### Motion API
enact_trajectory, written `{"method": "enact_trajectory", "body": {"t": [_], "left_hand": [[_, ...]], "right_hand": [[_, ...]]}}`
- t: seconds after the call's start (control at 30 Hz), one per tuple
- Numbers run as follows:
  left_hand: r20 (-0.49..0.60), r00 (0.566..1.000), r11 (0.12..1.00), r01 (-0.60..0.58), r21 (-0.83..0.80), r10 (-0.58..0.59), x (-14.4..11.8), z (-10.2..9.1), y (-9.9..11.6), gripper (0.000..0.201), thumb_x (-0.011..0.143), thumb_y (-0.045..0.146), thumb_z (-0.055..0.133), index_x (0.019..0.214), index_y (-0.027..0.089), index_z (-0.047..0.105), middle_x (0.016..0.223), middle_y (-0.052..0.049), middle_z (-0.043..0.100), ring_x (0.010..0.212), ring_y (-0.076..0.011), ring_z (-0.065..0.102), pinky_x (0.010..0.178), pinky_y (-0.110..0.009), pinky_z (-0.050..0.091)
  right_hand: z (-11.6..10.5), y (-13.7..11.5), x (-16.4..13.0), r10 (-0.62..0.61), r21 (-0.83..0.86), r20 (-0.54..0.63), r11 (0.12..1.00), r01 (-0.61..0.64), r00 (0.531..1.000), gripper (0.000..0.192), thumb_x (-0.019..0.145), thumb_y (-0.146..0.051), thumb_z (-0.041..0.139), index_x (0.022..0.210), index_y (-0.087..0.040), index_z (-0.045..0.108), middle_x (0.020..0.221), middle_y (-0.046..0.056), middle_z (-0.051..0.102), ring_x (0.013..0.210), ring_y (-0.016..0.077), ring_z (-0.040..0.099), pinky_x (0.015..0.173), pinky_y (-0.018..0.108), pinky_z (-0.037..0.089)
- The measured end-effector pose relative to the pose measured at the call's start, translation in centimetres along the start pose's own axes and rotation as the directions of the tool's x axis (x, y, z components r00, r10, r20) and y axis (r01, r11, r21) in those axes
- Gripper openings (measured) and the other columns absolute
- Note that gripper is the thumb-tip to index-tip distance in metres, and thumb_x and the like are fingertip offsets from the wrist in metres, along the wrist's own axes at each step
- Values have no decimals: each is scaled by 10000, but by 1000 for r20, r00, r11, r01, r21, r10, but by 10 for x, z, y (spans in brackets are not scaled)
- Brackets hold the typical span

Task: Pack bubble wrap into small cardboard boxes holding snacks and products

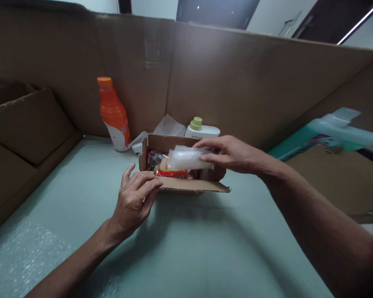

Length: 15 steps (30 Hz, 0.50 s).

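A small cardboard box stands with its top open in front of me. Inside lie red packaged snacks in shiny wrapping, partly covered from view. My right hand pinches a folded pad of bubble wrap over the box's opening, above the snacks. At the near left corner, my left hand has its fingers closed on the edge of the box's front flap; the thumb's contact is partly hidden.
Behind the box are an orange bottle, a white bottle with a green cap and loose bubble wrap. A teal liquid container leans at right. More bubble wrap lies front left. Tall cardboard walls enclose the back.
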State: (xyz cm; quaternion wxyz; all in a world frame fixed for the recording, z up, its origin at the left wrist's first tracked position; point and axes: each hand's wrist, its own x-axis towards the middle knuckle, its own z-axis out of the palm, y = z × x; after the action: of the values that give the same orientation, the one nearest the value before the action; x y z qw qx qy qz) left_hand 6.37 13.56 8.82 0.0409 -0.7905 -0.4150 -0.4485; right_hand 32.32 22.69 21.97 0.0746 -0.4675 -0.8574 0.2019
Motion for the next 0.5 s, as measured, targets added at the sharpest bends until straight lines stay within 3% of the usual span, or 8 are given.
{"method": "enact_trajectory", "body": {"t": [0.13, 0.3, 0.4, 0.5], "left_hand": [[-4, 1000, 1000, 8, 12, -8, 2, 0, 1, 167, 952, 104, 577, 1057, 216, 642, 1018, -47, 719, 1021, -197, 686, 1156, -558, 334], [18, 1000, 1000, 2, 21, -2, 4, -3, 1, 154, 957, 120, 575, 1046, 225, 644, 1016, -39, 722, 991, -187, 691, 1154, -558, 337], [14, 1000, 1000, 7, 29, -7, 5, -3, 1, 157, 964, 122, 564, 1051, 223, 646, 1015, -39, 725, 991, -182, 689, 1153, -548, 343], [5, 1000, 1000, 6, 28, -6, 5, -2, 1, 148, 965, 130, 565, 1048, 220, 648, 1007, -41, 729, 979, -182, 689, 1143, -547, 354]], "right_hand": [[19, -3, 8, 33, -217, 126, 976, -5, 991, 278, 867, -193, 592, 1131, -197, 676, 986, 52, 735, 814, 178, 637, 683, 259, 395], [41, -6, 17, 97, -580, 197, 814, 36, 976, 179, 827, -155, 595, 944, -171, 729, 915, 128, 735, 890, 265, 639, 721, 325, 368], [36, -11, 19, 165, -661, 229, 750, 29, 959, 135, 768, -135, 646, 840, -145, 760, 863, 156, 745, 847, 276, 659, 742, 351, 380], [30, -13, 21, 174, -670, 235, 741, 30, 956, 160, 758, -98, 628, 807, -147, 772, 801, 143, 756, 804, 265, 684, 780, 370, 392]]}}
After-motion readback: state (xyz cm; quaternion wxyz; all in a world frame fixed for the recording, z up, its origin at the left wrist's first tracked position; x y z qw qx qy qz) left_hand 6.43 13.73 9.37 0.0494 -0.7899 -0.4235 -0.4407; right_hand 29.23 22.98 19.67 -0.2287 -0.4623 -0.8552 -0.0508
